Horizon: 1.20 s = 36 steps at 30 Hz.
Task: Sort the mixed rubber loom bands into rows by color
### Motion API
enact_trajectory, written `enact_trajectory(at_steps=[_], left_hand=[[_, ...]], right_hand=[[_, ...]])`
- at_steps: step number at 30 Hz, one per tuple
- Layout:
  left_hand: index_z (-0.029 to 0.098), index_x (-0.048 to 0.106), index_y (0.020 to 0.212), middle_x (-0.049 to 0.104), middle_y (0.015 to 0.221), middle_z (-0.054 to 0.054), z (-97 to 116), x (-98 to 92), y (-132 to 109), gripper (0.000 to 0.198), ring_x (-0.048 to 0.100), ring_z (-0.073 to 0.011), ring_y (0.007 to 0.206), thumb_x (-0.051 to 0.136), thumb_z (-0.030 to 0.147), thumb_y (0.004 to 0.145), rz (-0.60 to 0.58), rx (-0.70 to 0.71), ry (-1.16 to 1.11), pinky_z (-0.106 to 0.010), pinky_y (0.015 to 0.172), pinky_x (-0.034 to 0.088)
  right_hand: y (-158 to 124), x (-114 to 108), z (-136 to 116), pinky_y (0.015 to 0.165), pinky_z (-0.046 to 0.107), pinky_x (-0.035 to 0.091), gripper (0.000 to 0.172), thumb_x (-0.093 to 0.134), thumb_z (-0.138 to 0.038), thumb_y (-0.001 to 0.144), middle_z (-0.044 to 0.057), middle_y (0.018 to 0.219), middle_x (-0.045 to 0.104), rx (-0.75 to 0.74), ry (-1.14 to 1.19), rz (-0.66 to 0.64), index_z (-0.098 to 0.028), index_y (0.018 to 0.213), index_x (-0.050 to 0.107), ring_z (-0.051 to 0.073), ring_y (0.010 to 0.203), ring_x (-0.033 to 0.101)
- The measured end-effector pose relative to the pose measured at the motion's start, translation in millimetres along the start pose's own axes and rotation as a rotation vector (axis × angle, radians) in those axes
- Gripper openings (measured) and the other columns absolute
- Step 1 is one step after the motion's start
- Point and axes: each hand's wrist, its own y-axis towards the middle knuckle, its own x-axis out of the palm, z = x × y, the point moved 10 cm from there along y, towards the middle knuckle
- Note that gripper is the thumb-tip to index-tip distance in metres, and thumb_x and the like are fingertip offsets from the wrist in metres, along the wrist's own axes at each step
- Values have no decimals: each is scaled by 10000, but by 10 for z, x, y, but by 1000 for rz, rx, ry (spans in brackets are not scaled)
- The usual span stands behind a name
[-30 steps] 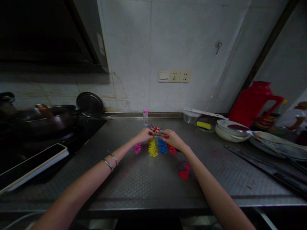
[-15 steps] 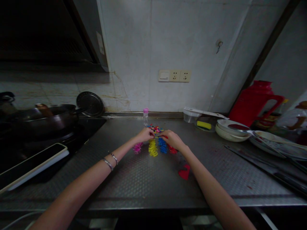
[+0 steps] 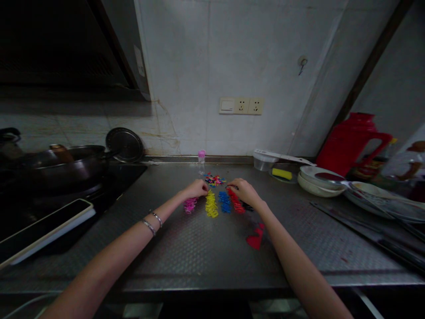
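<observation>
Small thin bands, like tiny rubber bands, lie sorted by colour on the metal counter: a pink row [image 3: 190,205], a yellow row [image 3: 211,206], a blue row [image 3: 225,203], a red row [image 3: 237,203] and a black group [image 3: 247,207] partly behind my right wrist. Behind them is a mixed-colour pile [image 3: 215,180]. My left hand [image 3: 198,188] is closed in a pinch at the far end of the yellow row; what it holds is too small to name. My right hand [image 3: 241,190] pinches beside the far end of the red row, with something dark at its fingertips.
A clear bottle with a pink cap [image 3: 201,160] stands behind the pile. A red heart-shaped piece [image 3: 255,238] lies near my right forearm. To the right are a yellow sponge [image 3: 282,173], bowls [image 3: 320,182] and a red thermos [image 3: 348,144]; to the left, a pan [image 3: 66,170] and a phone [image 3: 46,228].
My hands have moved apart, left hand to the left and right hand slightly right. The mixed pile and the blue and red rows show more fully, and the black group has come into sight.
</observation>
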Motion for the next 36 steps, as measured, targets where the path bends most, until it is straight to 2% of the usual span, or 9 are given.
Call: enact_trajectory(at_steps=[5, 8, 14, 18, 24, 29, 32, 36], left_hand=[[136, 705, 773, 680, 710, -12, -9, -35, -21, 211, 580, -124, 638, 558, 212, 643, -5, 23, -51, -186, 586, 401], [115, 709, 790, 682, 727, -30, -85, -103, -42, 233, 578, -130, 645, 545, 195, 644, 37, 16, -71, -195, 601, 408], [81, 701, 835, 682, 722, -63, -401, -299, -123, 271, 576, -135, 613, 521, 196, 668, 171, -115, -157, -214, 594, 427], [87, 698, 825, 690, 770, -63, -592, -433, -184, 255, 597, -147, 688, 535, 206, 669, 275, -162, -222, -216, 641, 446], [98, 697, 821, 693, 791, -67, -828, -488, -275, 247, 610, -160, 742, 544, 216, 669, 337, -192, -270, -230, 692, 455], [83, 695, 817, 694, 799, -83, -975, -465, -322, 263, 613, -172, 741, 550, 242, 666, 356, -205, -303, -244, 694, 453], [93, 698, 798, 694, 779, -75, -1015, -457, -328, 254, 612, -173, 721, 554, 247, 657, 367, -204, -326, -252, 686, 453], [102, 701, 782, 695, 769, -71, -1024, -457, -332, 237, 610, -174, 715, 561, 240, 649, 378, -207, -343, -254, 681, 451]], right_hand=[[-4, 2, 5, 805, 244, 392, 250, 457, -249, 828, 64, 970, 645, 15, -14, -19, -196, 965, 659, 161, 922, 549], [-7, 4, 6, 798, 241, 395, 250, 451, -245, 829, 60, 971, 648, 21, -16, -20, -200, 956, 661, 162, 916, 553], [-18, 13, -5, 804, 240, 393, 256, 439, -242, 836, 60, 959, 648, 14, -37, -21, -192, 956, 659, 162, 923, 551], [-19, 29, 5, 807, 240, 393, 257, 435, -249, 838, 60, 951, 647, 8, -34, -22, -195, 956, 657, 160, 926, 551], [-17, 39, 74, 817, 242, 398, 259, 444, -252, 833, 71, 964, 650, 2, -22, -9, -182, 963, 658, 161, 926, 557], [-17, -60, 282, 812, 249, 407, 259, 455, -242, 821, 69, 956, 661, 47, -1, 58, -181, 958, 666, 164, 908, 571], [-57, -131, 504, 789, 249, 414, 269, 451, -256, 816, 71, 946, 664, 126, -15, 104, -177, 953, 668, 167, 885, 578], [-152, -95, 816, 782, 246, 411, 275, 450, -272, 806, 74, 937, 666, 255, -46, 85, -172, 922, 679, 173, 881, 580]])
